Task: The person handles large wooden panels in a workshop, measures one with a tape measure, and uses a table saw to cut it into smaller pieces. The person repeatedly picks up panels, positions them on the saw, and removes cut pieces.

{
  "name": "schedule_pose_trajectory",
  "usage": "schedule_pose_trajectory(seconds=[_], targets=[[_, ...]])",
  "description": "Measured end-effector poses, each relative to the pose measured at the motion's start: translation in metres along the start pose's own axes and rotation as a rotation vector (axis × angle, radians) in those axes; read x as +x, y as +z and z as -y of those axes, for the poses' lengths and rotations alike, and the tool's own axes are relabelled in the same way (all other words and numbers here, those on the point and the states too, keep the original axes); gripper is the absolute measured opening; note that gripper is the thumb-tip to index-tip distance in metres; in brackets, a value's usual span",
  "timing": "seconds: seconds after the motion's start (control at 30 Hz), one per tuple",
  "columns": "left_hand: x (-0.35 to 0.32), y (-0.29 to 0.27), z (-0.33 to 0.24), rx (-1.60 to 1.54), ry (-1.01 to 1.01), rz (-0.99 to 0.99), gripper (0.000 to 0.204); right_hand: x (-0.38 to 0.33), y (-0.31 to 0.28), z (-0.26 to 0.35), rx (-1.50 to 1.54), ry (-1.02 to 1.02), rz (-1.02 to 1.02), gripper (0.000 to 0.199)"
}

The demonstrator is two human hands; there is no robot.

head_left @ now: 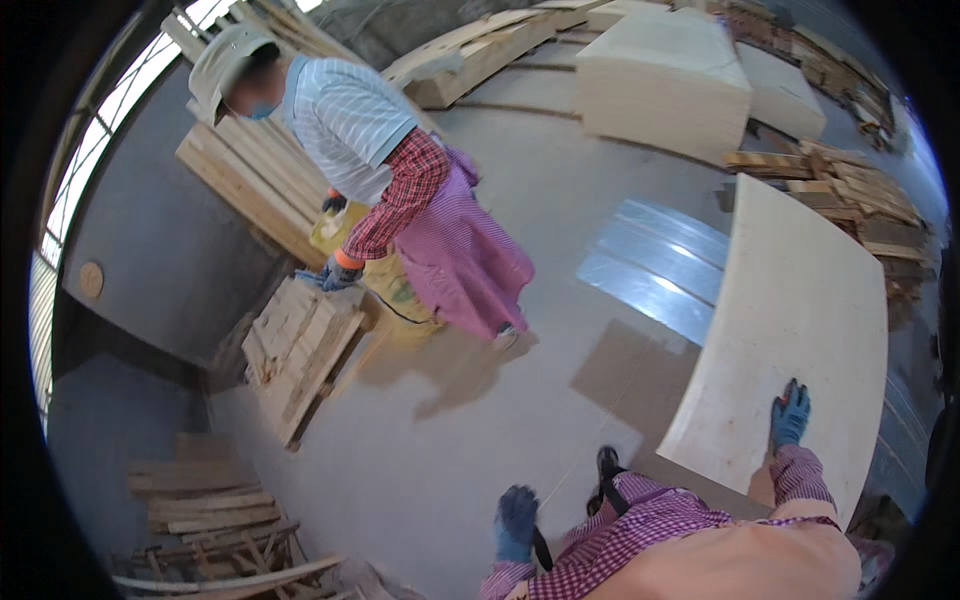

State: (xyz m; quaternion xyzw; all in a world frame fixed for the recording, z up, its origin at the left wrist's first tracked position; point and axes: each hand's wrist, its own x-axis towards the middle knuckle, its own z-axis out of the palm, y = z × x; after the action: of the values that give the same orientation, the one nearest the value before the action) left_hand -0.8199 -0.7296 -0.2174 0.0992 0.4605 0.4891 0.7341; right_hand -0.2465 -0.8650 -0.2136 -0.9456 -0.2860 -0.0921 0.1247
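My right hand (790, 412), in a blue work glove, rests with fingers extended on the face of a large pale wooden board (790, 290). The board is slightly curved and stands out over the floor to my right. My left hand (516, 522), gloved in the same blue, hangs low at my left side, apart from the board. Its fingers point forward, and nothing shows in its grasp. A narrow black strip (542, 550) lies just beside that wrist; whether it touches the hand is unclear.
A co-worker (350, 130) in a cap and purple apron stands ahead on the left, a gloved hand over a low stack of wood pieces (300, 340). Shiny metal sheets (655, 265) lie on the floor. Large pale stacks (660, 85) and scrap wood (860, 195) stand behind; slats (215, 510) lie lower left.
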Motion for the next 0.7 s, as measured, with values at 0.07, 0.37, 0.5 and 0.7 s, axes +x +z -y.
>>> schedule_pose_trajectory(seconds=[0.07, 0.37, 0.5, 0.7], targets=[[0.032, 0.018, 0.0, 0.272, 0.039, 0.214, 0.041, 0.002, 0.006, -0.005, -0.017, -0.002, 0.02, 0.061], [0.149, 0.141, -0.112, 0.492, -0.194, 0.349, 0.04, 0.014, 0.045, -0.013, -0.167, 0.262, -0.071, 0.06], [0.225, 0.182, -0.14, 0.557, -0.119, 0.331, 0.041, 0.009, 0.062, -0.002, -0.056, 0.449, -0.065, 0.064], [0.345, 0.262, -0.155, 0.504, -0.393, 0.269, 0.036, 0.029, 0.066, 0.08, 0.164, 0.471, -0.136, 0.066]])
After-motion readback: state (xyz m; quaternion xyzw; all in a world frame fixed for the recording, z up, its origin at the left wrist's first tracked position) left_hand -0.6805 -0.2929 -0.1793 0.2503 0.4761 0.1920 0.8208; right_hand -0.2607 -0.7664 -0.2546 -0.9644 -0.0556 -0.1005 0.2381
